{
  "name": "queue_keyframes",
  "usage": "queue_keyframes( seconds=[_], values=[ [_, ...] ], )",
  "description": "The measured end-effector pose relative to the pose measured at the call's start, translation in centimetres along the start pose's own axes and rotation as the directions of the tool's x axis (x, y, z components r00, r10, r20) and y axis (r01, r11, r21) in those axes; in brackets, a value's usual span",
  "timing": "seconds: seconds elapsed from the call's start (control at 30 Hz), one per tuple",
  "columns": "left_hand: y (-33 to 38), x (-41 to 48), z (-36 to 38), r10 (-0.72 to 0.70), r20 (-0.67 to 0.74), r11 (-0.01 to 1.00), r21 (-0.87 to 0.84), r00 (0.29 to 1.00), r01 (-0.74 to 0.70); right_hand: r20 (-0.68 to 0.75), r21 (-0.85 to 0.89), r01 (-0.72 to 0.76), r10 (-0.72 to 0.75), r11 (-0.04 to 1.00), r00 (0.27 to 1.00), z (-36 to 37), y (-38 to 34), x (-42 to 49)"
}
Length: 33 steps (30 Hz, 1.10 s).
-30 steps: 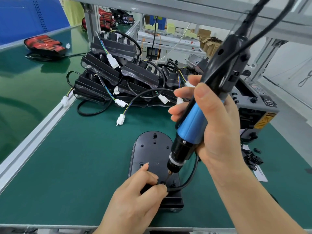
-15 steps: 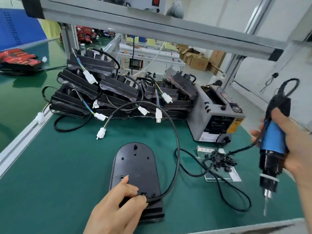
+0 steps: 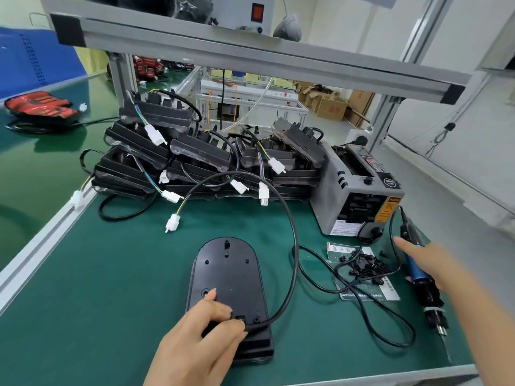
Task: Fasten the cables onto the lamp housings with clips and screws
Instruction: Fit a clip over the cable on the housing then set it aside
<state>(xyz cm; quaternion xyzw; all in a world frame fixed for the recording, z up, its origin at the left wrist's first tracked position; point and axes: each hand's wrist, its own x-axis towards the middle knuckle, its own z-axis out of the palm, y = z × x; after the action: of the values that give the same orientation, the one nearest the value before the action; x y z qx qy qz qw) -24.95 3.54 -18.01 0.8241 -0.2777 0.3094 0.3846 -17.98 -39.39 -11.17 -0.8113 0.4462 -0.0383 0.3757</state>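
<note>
A black oval lamp housing (image 3: 225, 271) lies flat on the green mat in front of me. Its black cable (image 3: 292, 232) loops up from the near end and ends in a white connector (image 3: 172, 222). My left hand (image 3: 195, 338) rests on the housing's near end, thumb and forefinger pinching the cable where it enters beside a small clip. The blue and black electric screwdriver (image 3: 430, 296) lies on the mat at the right, bit toward me. Above its blue grip my right hand (image 3: 434, 268) is blurred, fingers stretched out.
A heap of small black clips (image 3: 365, 267) sits on a card right of the housing. The screwdriver's cord (image 3: 376, 310) snakes across the mat. Behind stand a grey tape dispenser (image 3: 356, 196) and stacked housings (image 3: 195, 162) with dangling connectors. An aluminium rail (image 3: 41, 240) edges the left side.
My right hand took the screwdriver off the housing, carried it to the right and laid it down on the mat, fingers now straightened. My left hand stays on the cable end.
</note>
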Motion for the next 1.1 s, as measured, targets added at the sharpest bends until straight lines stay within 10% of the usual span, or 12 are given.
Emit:
queue_keyframes(
  seconds=[0.17, 0.57, 1.1],
  values=[
    [0.0, 0.1, -0.2, 0.037, -0.001, 0.999, 0.017, 0.999, -0.037, -0.058, -0.376, 0.085, -0.115, 0.923, 0.992, 1.2, -0.9, 1.2],
    [0.4, 0.4, -0.7, 0.036, 0.033, 0.999, 0.015, 0.999, -0.036, -0.058, -0.594, 0.023, -0.071, 0.804, 0.996, 2.6, -1.1, 2.6],
    [1.2, 0.7, -1.7, 0.012, 0.107, 0.999, 0.04, 0.994, -0.016, 0.106, -0.299, 0.232, -0.209, 0.926, 0.972, 1.1, 1.2, -3.1]
  ],
)
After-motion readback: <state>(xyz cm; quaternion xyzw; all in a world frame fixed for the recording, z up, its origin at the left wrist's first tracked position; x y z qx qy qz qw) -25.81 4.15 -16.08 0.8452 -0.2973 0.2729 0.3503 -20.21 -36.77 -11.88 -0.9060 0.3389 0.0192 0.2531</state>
